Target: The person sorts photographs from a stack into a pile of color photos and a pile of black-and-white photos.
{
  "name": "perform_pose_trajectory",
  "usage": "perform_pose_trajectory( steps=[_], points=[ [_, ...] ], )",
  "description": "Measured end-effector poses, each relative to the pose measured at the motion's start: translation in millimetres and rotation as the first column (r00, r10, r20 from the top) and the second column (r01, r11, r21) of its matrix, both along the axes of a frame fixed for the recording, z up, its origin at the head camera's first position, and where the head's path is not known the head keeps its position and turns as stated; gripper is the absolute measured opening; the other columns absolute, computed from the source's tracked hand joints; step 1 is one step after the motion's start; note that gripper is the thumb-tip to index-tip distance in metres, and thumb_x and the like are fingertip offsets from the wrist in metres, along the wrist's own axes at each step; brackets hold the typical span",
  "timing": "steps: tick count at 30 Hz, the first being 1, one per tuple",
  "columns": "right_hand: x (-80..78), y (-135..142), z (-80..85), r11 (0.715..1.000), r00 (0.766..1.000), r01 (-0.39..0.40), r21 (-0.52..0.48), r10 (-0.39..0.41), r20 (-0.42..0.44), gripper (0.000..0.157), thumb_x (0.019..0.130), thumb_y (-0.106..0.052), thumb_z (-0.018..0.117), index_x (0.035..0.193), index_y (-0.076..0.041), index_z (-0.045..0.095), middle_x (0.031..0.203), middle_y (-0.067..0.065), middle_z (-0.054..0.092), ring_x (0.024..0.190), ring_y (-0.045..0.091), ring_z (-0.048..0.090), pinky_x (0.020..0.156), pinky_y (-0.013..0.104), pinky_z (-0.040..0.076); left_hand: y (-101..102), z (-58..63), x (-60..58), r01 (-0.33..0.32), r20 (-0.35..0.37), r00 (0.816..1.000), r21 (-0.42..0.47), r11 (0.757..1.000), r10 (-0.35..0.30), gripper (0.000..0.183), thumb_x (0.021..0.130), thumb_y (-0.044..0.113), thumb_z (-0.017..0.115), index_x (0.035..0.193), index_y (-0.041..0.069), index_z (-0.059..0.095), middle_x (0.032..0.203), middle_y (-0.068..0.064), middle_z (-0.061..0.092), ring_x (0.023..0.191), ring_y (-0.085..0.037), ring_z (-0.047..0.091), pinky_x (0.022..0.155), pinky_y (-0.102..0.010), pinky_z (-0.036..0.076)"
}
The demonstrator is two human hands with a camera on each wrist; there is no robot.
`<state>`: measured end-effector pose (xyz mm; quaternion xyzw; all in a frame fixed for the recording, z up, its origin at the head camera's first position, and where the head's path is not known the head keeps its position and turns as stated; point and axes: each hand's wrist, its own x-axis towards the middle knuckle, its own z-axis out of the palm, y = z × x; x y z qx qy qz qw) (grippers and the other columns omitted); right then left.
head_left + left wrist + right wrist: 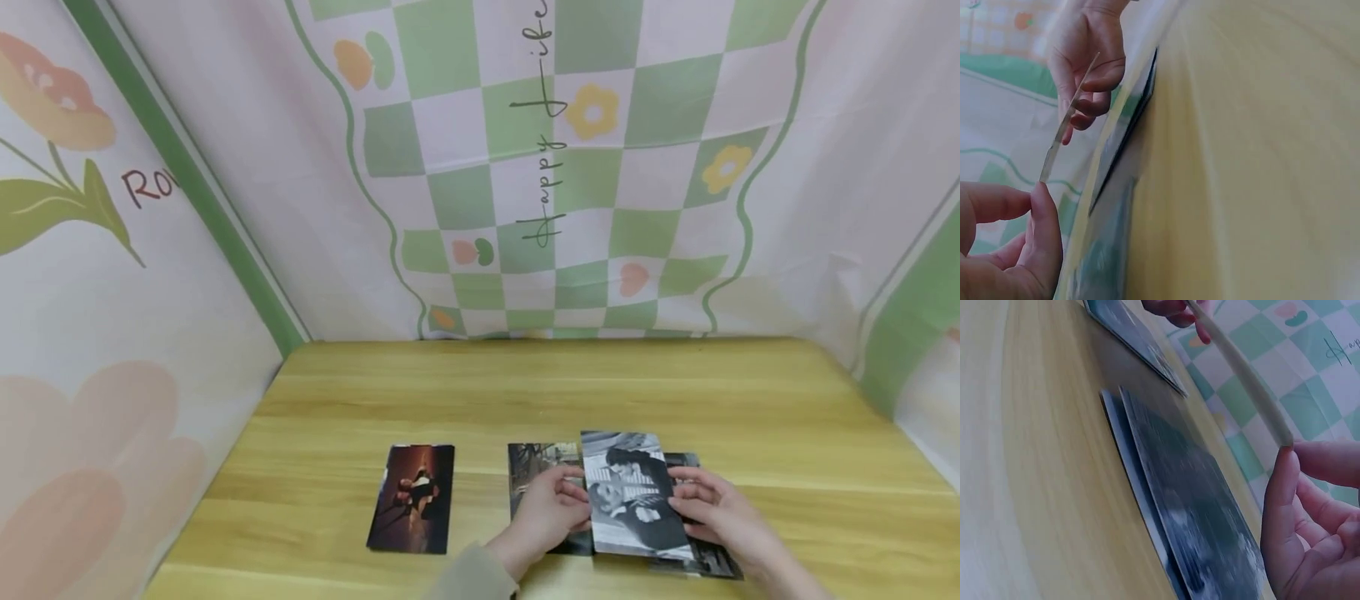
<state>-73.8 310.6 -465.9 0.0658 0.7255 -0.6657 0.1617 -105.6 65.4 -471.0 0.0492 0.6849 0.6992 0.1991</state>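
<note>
Between my hands is a black-and-white photo print, a picture of people, raised above the table. My left hand pinches its left edge between thumb and fingers. On the opposite edge my right hand does the same. Seen side-on, the print is a thin strip apart from the tabletop. Under my left hand lies a dark photo pile. Beneath my right hand is another pile, its prints slightly out of line. The held print partly hides both piles in the head view.
A separate stack of photos lies to the left, a dark orange-lit picture on top. The wood-grain table meets a green-and-white checked cloth at the back. Printed cloth also hangs along the left side.
</note>
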Motion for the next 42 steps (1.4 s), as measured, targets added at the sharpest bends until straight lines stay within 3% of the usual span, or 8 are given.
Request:
perform_pose_trajectory(
  steps=[6,9,11,14,21,24,26,42],
  points=[
    [6.3,18,0.3,0.996,1.000,0.028,0.086,-0.027,-0.004,0.040,0.091,-0.008,0.059,0.097,-0.047,0.052,0.086,-0.013,0.058,0.075,0.001,0.058,0.066,0.021,0.056,20,5.7,2.7,0.000,0.012,1.000,0.002,1.000,0.000,0.042,0.076,-0.018,0.059,0.112,0.004,0.059,0.084,-0.008,0.059,0.070,-0.013,0.058,0.063,-0.026,0.059],
    [10.0,26,-0.1,0.989,1.000,0.020,0.148,-0.017,-0.018,0.040,0.091,-0.006,0.058,0.101,-0.044,0.052,0.088,-0.009,0.057,0.076,0.001,0.058,0.066,0.023,0.057,30,5.7,6.9,-0.013,0.023,1.000,-0.001,1.000,0.013,0.043,0.075,-0.019,0.060,0.110,0.005,0.059,0.082,-0.005,0.058,0.070,-0.014,0.058,0.062,-0.026,0.059],
    [11.6,31,-0.2,0.983,1.000,0.003,0.182,0.000,-0.018,0.037,0.091,-0.005,0.057,0.106,-0.038,0.054,0.088,-0.007,0.057,0.077,0.001,0.059,0.066,0.024,0.057,37,5.4,10.3,-0.025,0.029,0.999,0.000,1.000,0.025,0.043,0.074,-0.020,0.060,0.109,0.006,0.059,0.081,-0.003,0.057,0.069,-0.013,0.057,0.061,-0.026,0.059],
    [13.1,38,-0.7,0.975,0.999,-0.035,0.220,0.040,-0.019,0.031,0.092,-0.005,0.056,0.120,-0.018,0.054,0.090,-0.004,0.058,0.078,0.003,0.059,0.066,0.025,0.057,45,4.6,14.1,-0.047,0.028,0.999,0.011,0.999,0.046,0.047,0.073,-0.021,0.060,0.111,0.007,0.058,0.080,-0.002,0.056,0.067,-0.011,0.056,0.060,-0.026,0.059],
    [12.0,42,-1.4,0.957,0.999,-0.034,0.288,0.043,-0.026,0.030,0.093,-0.006,0.055,0.122,-0.014,0.055,0.091,-0.003,0.057,0.077,0.001,0.057,0.064,0.024,0.056,58,-2.5,17.4,-0.083,0.021,0.996,0.024,0.996,0.083,0.057,0.072,-0.023,0.058,0.121,0.006,0.055,0.078,-0.001,0.053,0.061,-0.006,0.052,0.056,-0.023,0.057],
    [10.6,39,-0.8,0.936,1.000,-0.012,0.351,0.017,-0.011,0.043,0.092,-0.004,0.055,0.131,0.010,0.043,0.092,-0.001,0.058,0.075,0.002,0.056,0.064,0.024,0.056,62,-4.5,18.0,-0.090,0.016,0.996,0.002,0.996,0.090,0.060,0.071,-0.022,0.058,0.125,0.004,0.054,0.077,0.000,0.052,0.060,-0.006,0.051,0.054,-0.022,0.056],
    [9.5,38,-1.1,0.920,1.000,-0.004,0.393,0.004,0.002,0.052,0.092,-0.003,0.054,0.134,0.017,0.032,0.093,0.002,0.058,0.076,0.003,0.056,0.064,0.025,0.056,64,-5.5,18.1,-0.089,0.013,0.996,-0.015,0.996,0.089,0.060,0.071,-0.022,0.058,0.126,0.004,0.055,0.076,0.001,0.052,0.059,-0.006,0.051,0.053,-0.021,0.056],
    [4.3,34,-1.6,0.859,0.998,0.018,0.512,-0.050,0.049,0.053,0.090,-0.006,0.060,0.132,0.017,0.038,0.095,0.006,0.062,0.080,0.011,0.057,0.064,0.026,0.056,64,-7.8,17.9,-0.050,0.007,0.999,-0.086,0.995,0.051,0.045,0.071,-0.019,0.057,0.112,-0.003,0.064,0.075,0.003,0.054,0.059,-0.005,0.053,0.053,-0.019,0.055]
  ],
)
